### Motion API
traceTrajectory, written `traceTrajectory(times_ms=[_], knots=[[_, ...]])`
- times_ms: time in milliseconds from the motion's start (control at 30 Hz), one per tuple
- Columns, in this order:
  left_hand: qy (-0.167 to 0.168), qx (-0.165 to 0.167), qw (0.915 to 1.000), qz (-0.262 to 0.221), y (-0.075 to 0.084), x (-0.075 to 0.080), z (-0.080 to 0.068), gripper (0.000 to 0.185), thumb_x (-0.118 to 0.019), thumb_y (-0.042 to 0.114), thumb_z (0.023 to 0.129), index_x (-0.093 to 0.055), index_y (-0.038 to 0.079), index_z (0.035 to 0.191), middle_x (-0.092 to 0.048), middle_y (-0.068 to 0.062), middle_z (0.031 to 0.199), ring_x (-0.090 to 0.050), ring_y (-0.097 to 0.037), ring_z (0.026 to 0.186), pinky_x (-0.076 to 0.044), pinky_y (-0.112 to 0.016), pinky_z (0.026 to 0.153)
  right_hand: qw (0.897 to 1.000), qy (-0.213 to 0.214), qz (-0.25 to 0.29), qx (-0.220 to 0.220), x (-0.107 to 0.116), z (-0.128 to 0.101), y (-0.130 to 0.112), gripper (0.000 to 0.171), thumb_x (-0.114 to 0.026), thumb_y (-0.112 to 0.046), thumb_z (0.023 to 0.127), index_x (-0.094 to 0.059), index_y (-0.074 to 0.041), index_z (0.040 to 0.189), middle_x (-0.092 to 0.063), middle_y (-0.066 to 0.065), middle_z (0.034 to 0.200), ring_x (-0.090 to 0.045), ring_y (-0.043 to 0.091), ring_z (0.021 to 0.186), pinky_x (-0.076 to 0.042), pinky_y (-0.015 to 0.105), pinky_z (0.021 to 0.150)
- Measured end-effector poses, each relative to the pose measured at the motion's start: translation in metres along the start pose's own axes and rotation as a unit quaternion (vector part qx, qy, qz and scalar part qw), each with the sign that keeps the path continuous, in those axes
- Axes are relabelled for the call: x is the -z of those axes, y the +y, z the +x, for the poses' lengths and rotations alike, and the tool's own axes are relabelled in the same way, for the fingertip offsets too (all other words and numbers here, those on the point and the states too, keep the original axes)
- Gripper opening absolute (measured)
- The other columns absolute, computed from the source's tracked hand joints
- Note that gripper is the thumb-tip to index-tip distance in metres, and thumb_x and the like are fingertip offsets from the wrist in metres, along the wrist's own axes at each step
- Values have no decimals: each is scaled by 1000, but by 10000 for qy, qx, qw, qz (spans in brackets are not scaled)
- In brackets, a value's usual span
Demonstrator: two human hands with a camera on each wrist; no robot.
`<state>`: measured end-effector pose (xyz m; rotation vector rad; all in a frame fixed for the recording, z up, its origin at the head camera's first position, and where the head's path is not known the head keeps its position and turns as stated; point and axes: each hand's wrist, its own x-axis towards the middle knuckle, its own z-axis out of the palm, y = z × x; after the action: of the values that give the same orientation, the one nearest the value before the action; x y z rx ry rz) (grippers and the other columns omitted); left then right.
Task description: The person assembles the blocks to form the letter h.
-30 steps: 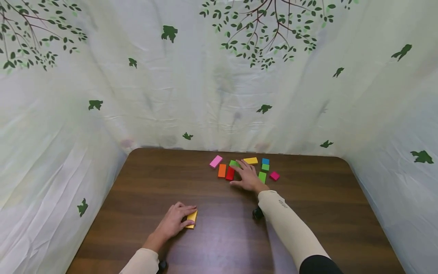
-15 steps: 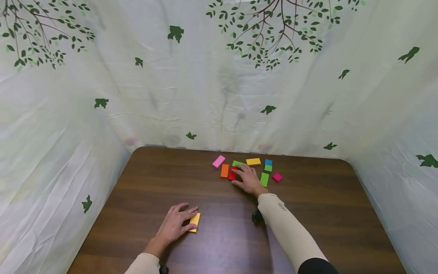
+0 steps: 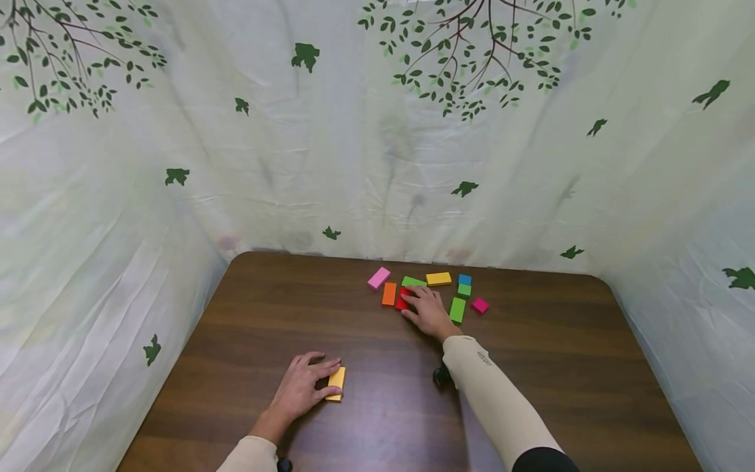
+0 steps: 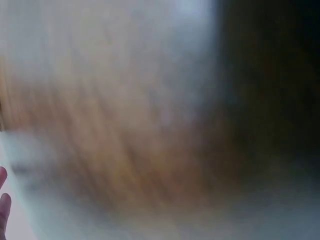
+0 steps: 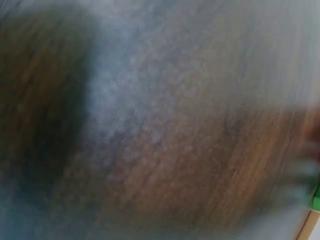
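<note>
In the head view my left hand point(image 3: 301, 387) lies on the brown table point(image 3: 248, 314) near the front, its fingertips touching a yellow-orange block point(image 3: 337, 383) that lies flat. My right hand point(image 3: 427, 309) reaches to the far middle, its fingers curled over a red block point(image 3: 403, 299) in a cluster of coloured blocks. Around it lie an orange block point(image 3: 388, 294), a pink block point(image 3: 379, 278), a green block point(image 3: 413, 282) and a yellow block point(image 3: 438, 278). Both wrist views are blurred; only a fingertip point(image 4: 4, 205) shows at the left wrist view's edge.
More blocks lie to the right of my right hand: a blue one point(image 3: 464, 279), a small green one point(image 3: 464, 289), a longer green one point(image 3: 457, 309) and a magenta one point(image 3: 480, 305). A leaf-printed white curtain point(image 3: 377, 151) closes in the table on three sides.
My right hand has drawn left from the green block onto the red block. My left hand has set the yellow-orange block down flatter and eased its fingers.
</note>
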<state>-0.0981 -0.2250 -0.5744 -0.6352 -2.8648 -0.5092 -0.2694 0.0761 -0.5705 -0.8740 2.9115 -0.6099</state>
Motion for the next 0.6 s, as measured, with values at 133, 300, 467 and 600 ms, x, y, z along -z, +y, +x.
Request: traceTrajectory(times_ms=[133,300,467,600], knots=[[14,-48,10000,58,0,1,0,56,-74,50,74,-71,16,118,-68,6,119,-56,-28,113,-40,-47,94,10000,41,-54,0,0,0,-2,45,-62,-30,95,-57,-9,135,-45,10,145,-35,33,134,-27,54,106],[66,-131,9998,145,0,0,0,55,-73,49,75,-71,15,118,-69,5,118,-57,-28,112,-41,-47,93,9999,89,-43,31,1,0,-4,43,-63,-27,95,-59,-8,133,-47,11,143,-36,33,134,-26,54,106],[133,-196,9995,185,0,-1,0,54,-73,48,75,-72,13,117,-70,3,117,-58,-29,110,-41,-48,91,9999,120,-28,55,0,0,-6,40,-63,-26,95,-61,-7,131,-48,13,141,-38,34,131,-28,53,105],[114,-139,9998,65,1,-2,0,53,-74,45,75,-72,12,116,-70,2,116,-58,-30,110,-42,-48,91,9999,127,22,3,-2,-2,-7,39,-62,-26,95,-61,-7,130,-48,13,140,-38,34,130,-29,53,105]])
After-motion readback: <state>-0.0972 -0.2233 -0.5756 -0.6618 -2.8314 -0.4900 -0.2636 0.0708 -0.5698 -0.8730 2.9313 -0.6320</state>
